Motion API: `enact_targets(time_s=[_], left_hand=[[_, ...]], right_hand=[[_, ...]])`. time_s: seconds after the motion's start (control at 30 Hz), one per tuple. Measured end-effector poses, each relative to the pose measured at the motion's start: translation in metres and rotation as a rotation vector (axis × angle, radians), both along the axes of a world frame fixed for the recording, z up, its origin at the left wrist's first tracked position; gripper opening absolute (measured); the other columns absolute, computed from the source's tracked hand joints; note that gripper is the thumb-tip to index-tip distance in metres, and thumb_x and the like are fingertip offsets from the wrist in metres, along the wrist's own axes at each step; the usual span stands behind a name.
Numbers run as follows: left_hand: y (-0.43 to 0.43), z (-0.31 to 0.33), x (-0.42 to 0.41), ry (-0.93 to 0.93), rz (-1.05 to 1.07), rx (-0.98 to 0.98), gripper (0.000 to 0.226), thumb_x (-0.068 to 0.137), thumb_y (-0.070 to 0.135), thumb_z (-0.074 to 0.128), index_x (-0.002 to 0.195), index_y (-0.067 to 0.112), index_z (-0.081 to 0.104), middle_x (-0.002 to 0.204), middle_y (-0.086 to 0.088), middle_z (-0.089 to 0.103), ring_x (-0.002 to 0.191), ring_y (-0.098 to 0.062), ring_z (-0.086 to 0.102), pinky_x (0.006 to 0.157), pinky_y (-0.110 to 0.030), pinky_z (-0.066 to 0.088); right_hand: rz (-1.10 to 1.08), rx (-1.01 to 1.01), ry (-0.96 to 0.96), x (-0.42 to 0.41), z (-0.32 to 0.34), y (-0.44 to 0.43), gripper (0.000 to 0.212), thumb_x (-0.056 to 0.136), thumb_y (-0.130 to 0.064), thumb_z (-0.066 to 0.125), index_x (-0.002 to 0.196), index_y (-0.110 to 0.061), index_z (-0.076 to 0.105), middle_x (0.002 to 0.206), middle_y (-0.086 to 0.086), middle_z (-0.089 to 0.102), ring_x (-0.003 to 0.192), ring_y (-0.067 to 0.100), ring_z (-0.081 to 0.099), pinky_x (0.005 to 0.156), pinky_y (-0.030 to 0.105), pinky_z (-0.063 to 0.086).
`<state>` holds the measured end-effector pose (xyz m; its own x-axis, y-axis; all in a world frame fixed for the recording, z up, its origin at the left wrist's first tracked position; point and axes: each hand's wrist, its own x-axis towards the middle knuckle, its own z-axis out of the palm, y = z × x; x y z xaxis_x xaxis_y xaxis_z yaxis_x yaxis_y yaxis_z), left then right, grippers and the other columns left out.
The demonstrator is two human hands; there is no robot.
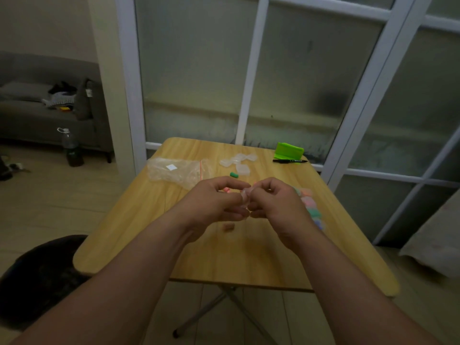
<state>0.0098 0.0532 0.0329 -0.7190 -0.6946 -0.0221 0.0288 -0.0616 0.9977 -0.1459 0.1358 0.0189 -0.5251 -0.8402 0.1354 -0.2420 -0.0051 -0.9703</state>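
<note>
Left hand and right hand both pinch the clear case between them

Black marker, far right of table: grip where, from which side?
Pinch the black marker mid-barrel from above, fingers across its width. It lies flat on the table, long axis left to right, so the ends offer little hold. The green box sits close behind it, so probably lean in from the near side.
</note>
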Motion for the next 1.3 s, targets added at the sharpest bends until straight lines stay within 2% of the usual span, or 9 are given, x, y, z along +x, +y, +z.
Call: enact_targets(time_s=[0.2,0.37,0.43,0.57,0.67,0.73,0.87,1.03,1.3], left_hand=[[-0.011,-0.001,0.001,0.085,0.039,0.153,0.025,0.102,0.003,0.057,0.121,0.009,0.070,0.102,-0.022,0.078,0.093,-0.032,0.078,0.082,-0.038,0.066],[-0.007,-0.001,-0.005,0.160,0.058,0.265,0.029,0.101,-0.006,0.048,0.127,0.001,0.057,0.101,-0.027,0.077,0.096,-0.035,0.078,0.082,-0.038,0.065],[0.001,-0.003,-0.007,0.130,-0.006,0.311,0.030,0.100,-0.008,0.051,0.129,-0.001,0.054,0.106,-0.027,0.076,0.098,-0.035,0.078,0.077,-0.035,0.066],[0.020,-0.009,-0.010,0.092,-0.224,0.338,0.039,0.096,-0.012,0.048,0.129,0.006,0.059,0.105,-0.020,0.071,0.084,-0.022,0.071,0.072,-0.028,0.059],[0.017,-0.014,-0.014,0.064,-0.192,0.365,0.028,0.099,0.001,0.046,0.121,0.013,0.060,0.086,-0.007,0.058,0.066,-0.012,0.051,0.059,-0.023,0.040],[0.006,-0.014,-0.014,0.073,-0.118,0.456,0.020,0.105,0.025,0.048,0.119,0.015,0.059,0.079,-0.004,0.055,0.062,-0.012,0.045,0.055,-0.023,0.031],[-0.027,-0.012,-0.007,0.203,0.122,0.643,0.050,0.109,0.054,0.038,0.125,0.013,0.061,0.077,-0.007,0.056,0.058,-0.014,0.045,0.050,-0.022,0.031],[-0.047,-0.017,-0.001,0.279,0.254,0.706,0.049,0.109,0.047,0.036,0.130,0.009,0.059,0.092,-0.012,0.057,0.063,-0.014,0.047,0.058,-0.024,0.036],[-0.059,-0.028,-0.009,0.251,0.302,0.722,0.054,0.109,0.056,0.037,0.126,0.012,0.065,0.087,-0.010,0.061,0.057,-0.013,0.049,0.047,-0.021,0.040]], right_hand=[[-0.068,-0.029,-0.030,-0.005,0.003,-0.002,0.011,0.098,-0.008,0.063,0.102,-0.012,0.073,0.095,0.010,0.077,0.076,0.017,0.073,0.063,0.026,0.060],[-0.117,0.007,0.202,-0.011,0.002,-0.002,0.014,0.100,-0.012,0.063,0.107,-0.020,0.074,0.096,-0.002,0.075,0.075,0.005,0.072,0.061,0.023,0.058],[-0.123,0.004,0.268,-0.016,0.002,-0.002,0.015,0.099,-0.016,0.066,0.103,-0.025,0.077,0.093,-0.006,0.076,0.079,0.007,0.071,0.068,0.031,0.060],[0.009,0.022,0.286,-0.024,0.002,-0.004,0.016,0.098,-0.019,0.069,0.098,-0.026,0.083,0.093,-0.010,0.079,0.083,-0.001,0.070,0.072,0.025,0.053],[0.068,0.043,0.262,-0.023,-0.002,-0.011,0.015,0.100,-0.022,0.069,0.101,-0.025,0.083,0.095,-0.009,0.080,0.089,0.004,0.072,0.075,0.029,0.052],[0.033,0.045,0.218,-0.023,0.001,-0.014,0.015,0.102,-0.030,0.067,0.102,-0.026,0.082,0.092,-0.009,0.079,0.084,0.002,0.070,0.072,0.030,0.053],[-0.181,0.055,0.198,-0.033,0.004,-0.022,0.016,0.104,-0.030,0.064,0.102,-0.026,0.079,0.094,-0.007,0.076,0.088,0.013,0.069,0.074,0.037,0.057],[-0.214,0.175,0.540,-0.035,-0.012,-0.047,0.010,0.101,-0.025,0.067,0.099,-0.026,0.077,0.095,-0.012,0.073,0.091,0.006,0.066,0.072,0.027,0.050],[-0.190,0.413,0.905,-0.006,-0.022,-0.091,0.018,0.093,-0.046,0.070,0.099,-0.029,0.072,0.100,-0.007,0.071,0.095,0.017,0.066,0.080,0.039,0.057]])
